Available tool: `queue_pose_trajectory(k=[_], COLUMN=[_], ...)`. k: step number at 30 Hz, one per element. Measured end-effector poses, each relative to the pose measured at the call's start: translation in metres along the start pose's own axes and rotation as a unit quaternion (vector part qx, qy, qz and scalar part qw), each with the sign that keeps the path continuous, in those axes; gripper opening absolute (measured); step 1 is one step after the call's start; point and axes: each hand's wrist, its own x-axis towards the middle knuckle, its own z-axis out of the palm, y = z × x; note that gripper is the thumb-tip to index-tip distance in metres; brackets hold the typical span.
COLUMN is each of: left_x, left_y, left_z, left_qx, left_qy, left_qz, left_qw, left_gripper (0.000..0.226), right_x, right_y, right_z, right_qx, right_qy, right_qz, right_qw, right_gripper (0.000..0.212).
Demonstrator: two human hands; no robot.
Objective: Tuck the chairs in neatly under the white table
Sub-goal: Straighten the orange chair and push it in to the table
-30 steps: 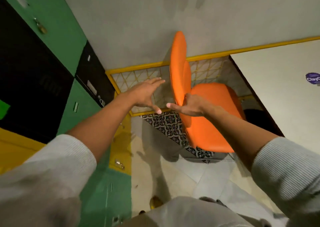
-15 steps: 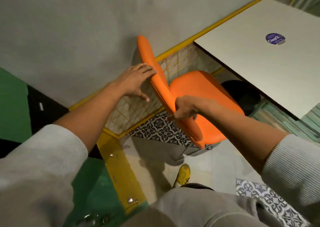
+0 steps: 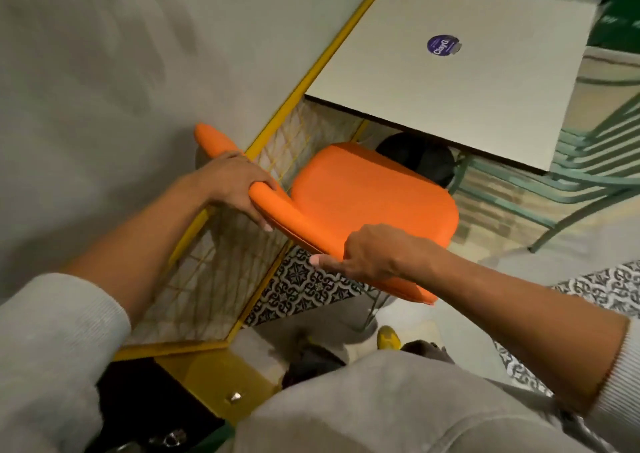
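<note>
An orange padded chair [image 3: 374, 193] stands in front of me, its seat facing the white table [image 3: 467, 82] at the upper right. The seat's far edge lies just short of the table's near edge. My left hand [image 3: 239, 186] grips the top of the chair's backrest near its left end. My right hand [image 3: 374, 253] is closed over the backrest near its right end, thumb underneath. A round purple sticker [image 3: 440, 44] sits on the tabletop.
A grey wall [image 3: 121, 54] with a yellow rail and a yellow wire grid [image 3: 214, 279] runs along the left. A dark object [image 3: 415, 158] lies under the table. Green metal chair frames [image 3: 588, 168] stand at the right. My legs and a yellow shoe [image 3: 388, 337] are below.
Both hands have closed on the chair's backrest, the left one coming from open beside it. The view has swung right, so the table and chair seat show more fully.
</note>
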Motion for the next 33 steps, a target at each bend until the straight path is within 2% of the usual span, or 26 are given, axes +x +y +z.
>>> queue_pose_trajectory(k=[2,5,9,12,16,22,25,33], left_x=[0.011,0.020,0.027,0.034,0.038,0.041,0.041,0.031], left_y=[-0.009,-0.023,-0.039,-0.047,-0.052,-0.048,-0.044,-0.033], left_z=[0.003,0.014,0.035,0.042,0.049,0.045,0.043,0.045], left_qx=[0.001,0.006,0.007,0.013,0.008,0.008,0.011,0.011], left_qy=[0.002,0.054,0.160,0.213,0.253,0.281,0.279,0.261], left_qz=[0.038,0.083,0.138,0.161,0.177,0.185,0.184,0.146], left_qw=[0.999,0.995,0.977,0.964,0.951,0.942,0.942,0.954], left_gripper=[0.111,0.105,0.101,0.098,0.094,0.095,0.100,0.097], right_x=[0.004,0.009,0.018,0.026,0.032,0.031,0.030,0.026], right_y=[-0.009,-0.021,-0.045,-0.059,-0.068,-0.062,-0.057,-0.049], right_z=[0.010,0.027,0.043,0.049,0.055,0.052,0.052,0.057], right_qx=[0.014,0.018,0.004,0.010,-0.005,-0.026,-0.028,-0.044], right_qy=[0.054,0.159,0.317,0.372,0.415,0.419,0.425,0.444], right_qz=[0.044,0.125,0.230,0.284,0.301,0.301,0.299,0.295], right_qw=[0.997,0.979,0.920,0.884,0.859,0.856,0.854,0.845], right_gripper=[0.092,0.095,0.097,0.095,0.095,0.092,0.091,0.092])
